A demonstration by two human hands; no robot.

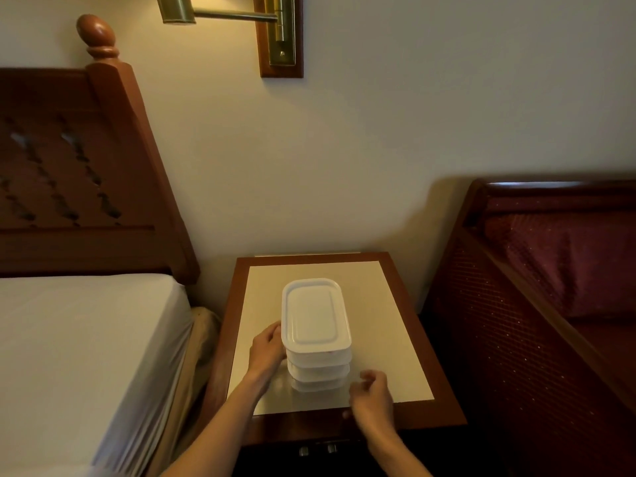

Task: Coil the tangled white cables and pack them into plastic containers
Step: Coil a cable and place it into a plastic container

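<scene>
Item: stack of lidded white plastic containers (315, 333), three high as far as can be counted, standing near the middle of the cream inlaid top of a wooden nightstand (385, 304) set against the wall between a bed (86, 339) and a dark red upholstered bench (550, 287). Contents: not visible; the walls are opaque, the top lid is on, and no white cable shows anywhere in view, so whether cables are already packed cannot be told. Left hand (266, 349): fingers curled against the left side of the stack's upper tiers, apparently steadying it or readying a lift. Right hand (371, 395): just off the stack's lower right corner, loosely curled, holding nothing, apart from the containers. Fixture: brass swing-arm wall lamp (241, 18) above.
</scene>
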